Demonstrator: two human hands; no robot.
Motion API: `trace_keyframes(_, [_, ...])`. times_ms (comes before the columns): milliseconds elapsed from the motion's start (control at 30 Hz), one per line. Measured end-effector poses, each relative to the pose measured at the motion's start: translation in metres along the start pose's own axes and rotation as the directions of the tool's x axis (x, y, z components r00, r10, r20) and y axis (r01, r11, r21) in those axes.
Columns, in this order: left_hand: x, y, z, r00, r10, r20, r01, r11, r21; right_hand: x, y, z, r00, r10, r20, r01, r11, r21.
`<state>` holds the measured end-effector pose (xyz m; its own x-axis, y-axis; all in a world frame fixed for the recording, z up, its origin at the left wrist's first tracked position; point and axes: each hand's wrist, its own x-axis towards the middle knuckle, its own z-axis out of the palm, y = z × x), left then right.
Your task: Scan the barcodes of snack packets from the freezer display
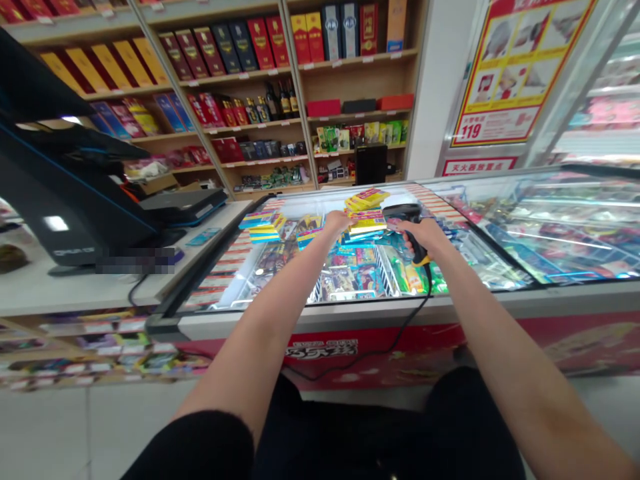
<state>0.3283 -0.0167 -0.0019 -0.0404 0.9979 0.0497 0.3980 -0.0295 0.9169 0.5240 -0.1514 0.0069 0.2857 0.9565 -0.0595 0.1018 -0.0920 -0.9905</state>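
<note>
My right hand [424, 239] is closed round the handle of a black and yellow barcode scanner [403, 212], whose head points left over a glass-topped chest freezer [250, 267]. A dark cable hangs from the scanner's grip. At the left end of a stack of flat yellow packs [367, 220], my left hand [339, 220] has its fingers closed at the edge of a pack; the fingertips are partly hidden. Blue-edged packs [363, 239] lie beneath. More yellow packs [367, 199] are piled just behind. Another stack of blue and yellow packs [265, 225] sits on the freezer's left end.
A black checkout machine [80, 193] stands on the white counter [30, 287] to the left. Behind the freezer rise shelves [345, 63] of boxes and bottles. The cable [370, 355] loops down the freezer's red front. A second freezer section [580, 227] extends right.
</note>
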Motion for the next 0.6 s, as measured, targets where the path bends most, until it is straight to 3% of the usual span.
trace_keyframes(267, [0.006,-0.014,-0.01,0.997,0.046,-0.067,-0.026,0.959,0.282,0.003,0.003,0.004,1.0,0.011,0.004,-0.011,1.0,-0.004])
trace_keyframes(400, [0.016,-0.029,-0.036,0.99,0.031,-0.138,0.046,0.851,0.524,-0.004,-0.005,0.012,1.0,0.005,-0.005,-0.005,1.0,-0.014])
trace_keyframes(500, [0.013,-0.046,-0.061,0.963,0.047,-0.267,0.13,0.785,0.605,-0.007,-0.011,0.022,1.0,-0.016,0.007,0.016,1.0,-0.002])
trace_keyframes(600, [0.005,-0.066,-0.083,0.975,0.048,-0.216,0.118,0.715,0.689,-0.01,-0.014,0.036,0.999,-0.041,0.032,0.041,0.999,-0.01])
